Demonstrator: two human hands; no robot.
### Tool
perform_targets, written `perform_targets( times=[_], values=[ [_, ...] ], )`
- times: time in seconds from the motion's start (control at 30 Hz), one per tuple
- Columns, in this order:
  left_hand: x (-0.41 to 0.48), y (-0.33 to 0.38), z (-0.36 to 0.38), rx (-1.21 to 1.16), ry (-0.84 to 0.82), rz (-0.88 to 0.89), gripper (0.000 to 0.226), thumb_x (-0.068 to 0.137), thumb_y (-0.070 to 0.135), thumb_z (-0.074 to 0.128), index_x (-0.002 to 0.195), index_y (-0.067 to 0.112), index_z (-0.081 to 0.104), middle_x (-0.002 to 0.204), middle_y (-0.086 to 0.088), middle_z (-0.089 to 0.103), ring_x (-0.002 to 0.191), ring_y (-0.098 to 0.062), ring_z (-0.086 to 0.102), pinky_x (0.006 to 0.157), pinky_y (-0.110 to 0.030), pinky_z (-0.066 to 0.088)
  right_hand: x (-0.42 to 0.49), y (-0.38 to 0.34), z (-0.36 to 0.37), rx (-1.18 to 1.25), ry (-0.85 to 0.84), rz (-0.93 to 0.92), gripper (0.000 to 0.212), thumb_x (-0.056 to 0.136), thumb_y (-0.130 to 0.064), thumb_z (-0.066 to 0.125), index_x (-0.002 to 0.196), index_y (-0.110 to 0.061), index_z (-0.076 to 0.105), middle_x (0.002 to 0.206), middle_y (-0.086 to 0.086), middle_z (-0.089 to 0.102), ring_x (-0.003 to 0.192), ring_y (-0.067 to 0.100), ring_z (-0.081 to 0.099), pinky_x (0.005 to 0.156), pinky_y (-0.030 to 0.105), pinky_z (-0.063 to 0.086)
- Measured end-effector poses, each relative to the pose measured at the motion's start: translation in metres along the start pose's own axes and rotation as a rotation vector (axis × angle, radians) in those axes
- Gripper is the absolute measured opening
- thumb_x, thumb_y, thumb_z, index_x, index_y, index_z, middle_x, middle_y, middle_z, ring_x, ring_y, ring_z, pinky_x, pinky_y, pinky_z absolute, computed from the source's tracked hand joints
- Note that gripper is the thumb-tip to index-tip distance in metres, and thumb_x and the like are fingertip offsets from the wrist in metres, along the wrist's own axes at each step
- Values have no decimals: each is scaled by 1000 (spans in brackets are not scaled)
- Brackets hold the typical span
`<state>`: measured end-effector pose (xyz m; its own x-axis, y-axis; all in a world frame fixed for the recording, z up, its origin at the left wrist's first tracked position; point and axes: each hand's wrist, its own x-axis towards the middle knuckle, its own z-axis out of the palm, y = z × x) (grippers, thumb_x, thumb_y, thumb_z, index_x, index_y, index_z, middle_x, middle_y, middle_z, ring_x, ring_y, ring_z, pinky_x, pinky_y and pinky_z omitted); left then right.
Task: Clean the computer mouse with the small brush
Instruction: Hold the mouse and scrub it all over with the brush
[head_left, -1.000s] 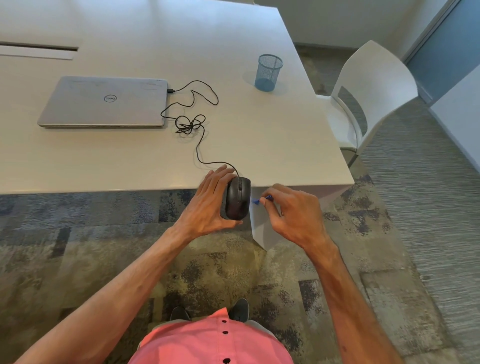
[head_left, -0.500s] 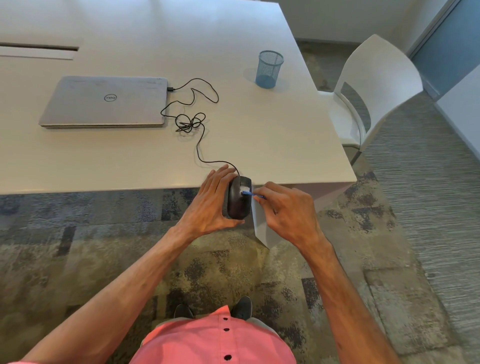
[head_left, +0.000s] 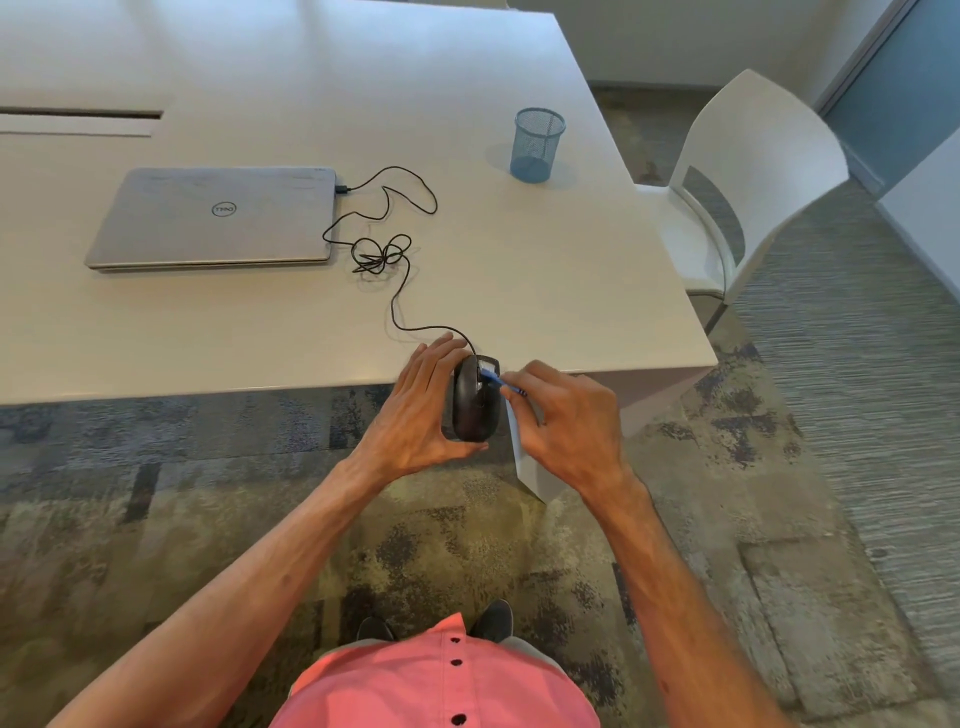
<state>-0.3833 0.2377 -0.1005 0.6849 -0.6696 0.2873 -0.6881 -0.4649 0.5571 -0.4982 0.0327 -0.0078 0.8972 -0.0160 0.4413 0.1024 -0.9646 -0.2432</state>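
1 second back the brush (head_left: 501, 382) sat clear of the mouse (head_left: 474, 402), off at its 3 o'clock; now I see its tip resting on the mouse's far end, near 1 o'clock; the mouse has also rolled further onto its side. The left hand (head_left: 421, 410) grips the mouse at the worktop's (head_left: 519, 270) near edge; the right hand (head_left: 571, 426) pinches the brush handle. I judge brushing proper has begun; the cable (head_left: 400, 291) trails toward 11 o'clock.
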Motion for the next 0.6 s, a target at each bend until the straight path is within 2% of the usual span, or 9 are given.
perform_targets(
  times=[0.1, 0.17, 0.23, 0.3, 0.33, 0.4, 0.43, 0.53, 0.6],
  values=[
    [-2, -1, 0, 3, -9, -3, 129, 78, 69, 95, 174, 11, 30, 181, -6, 29, 175, -22, 16, 144, -47, 11, -2, 8, -4, -32, -46, -91, 15, 103, -30, 70, 109, -24, 83, 91, -10, 77, 69, 17, 69, 60, 34, 52],
    [-4, -3, 1, 1, -17, 4, 129, 78, 71, 94, 174, 13, 29, 181, -5, 29, 176, -20, 15, 144, -48, 11, -4, 12, -9, -12, -62, -95, 14, 101, -31, 72, 97, -24, 82, 82, -15, 73, 63, 12, 64, 57, 30, 51],
    [-4, -6, 1, 11, -18, 9, 129, 78, 72, 94, 173, 15, 29, 181, -5, 29, 176, -21, 15, 144, -50, 12, -4, 13, -11, 76, -18, 40, 14, 99, -33, 74, 91, -25, 82, 72, -27, 61, 54, -3, 51, 56, 14, 40],
    [-3, -6, 1, 28, -16, 13, 130, 77, 72, 94, 173, 15, 29, 180, -5, 30, 176, -22, 15, 144, -50, 12, 0, 10, -10, 300, 61, 292, 15, 102, -35, 74, 93, -26, 83, 67, -30, 60, 52, -3, 52, 54, 7, 33],
    [-3, -5, 2, 34, -15, 13, 130, 76, 72, 95, 173, 14, 29, 180, -5, 30, 176, -22, 15, 144, -50, 12, 4, 6, -8, 443, 85, 426, 16, 104, -35, 73, 94, -27, 83, 67, -26, 67, 53, 1, 57, 53, 9, 37],
    [-3, -4, 4, 25, -17, 10, 131, 75, 69, 97, 172, 11, 30, 179, -6, 32, 176, -24, 16, 143, -51, 13, 14, -6, 0, 701, 94, 651, 20, 105, -35, 72, 91, -26, 83, 74, -14, 79, 50, 6, 61, 50, 23, 50],
    [-2, -2, 5, 14, -20, 9, 132, 75, 67, 97, 172, 10, 30, 178, -7, 32, 175, -24, 16, 143, -52, 14, 17, -10, 4, 782, 97, 718, 22, 106, -34, 72, 89, -24, 83, 77, -11, 82, 47, 5, 60, 47, 25, 51],
    [-1, 1, 7, -13, -17, 6, 129, 74, 64, 98, 171, 9, 32, 176, -7, 35, 174, -26, 19, 141, -55, 19, 20, -15, 17, 811, 85, 787, 27, 106, -31, 72, 85, -19, 84, 77, -8, 83, 40, 2, 56, 46, 23, 49],
    [-1, 1, 6, -23, -3, 3, 127, 73, 62, 99, 168, 9, 34, 173, -8, 38, 174, -28, 22, 140, -57, 22, 18, -13, 23, 744, 68, 798, 29, 105, -34, 73, 83, -20, 85, 75, -11, 82, 45, 0, 60, 55, 29, 55]
  ],
)
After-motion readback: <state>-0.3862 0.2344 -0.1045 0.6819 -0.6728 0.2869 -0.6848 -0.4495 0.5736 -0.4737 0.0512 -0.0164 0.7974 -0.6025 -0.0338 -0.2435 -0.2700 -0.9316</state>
